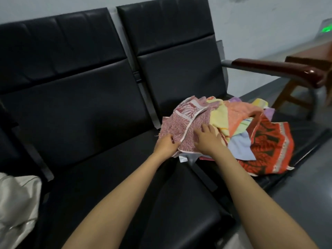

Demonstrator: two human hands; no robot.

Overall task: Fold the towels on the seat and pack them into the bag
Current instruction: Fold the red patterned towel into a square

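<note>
The person's left hand (166, 144) pinches the left edge of the pink-and-white patterned towel (181, 123), with the fingers curled round the cloth. The right hand (209, 139) lies flat on the same towel, its fingers straight and a little spread, and grips nothing. This towel is on top of the left side of a loose pile of coloured towels (269, 141), which rests on the black padded seat (303, 141) at the middle right of the frame. From the hands the towel reaches toward the upper part of the frame, so its long axis seems to go away from the person. The whitish soft bag (18, 203) stands at the lower left, well apart, on the side of the left hand. No writing or label can be read
</note>
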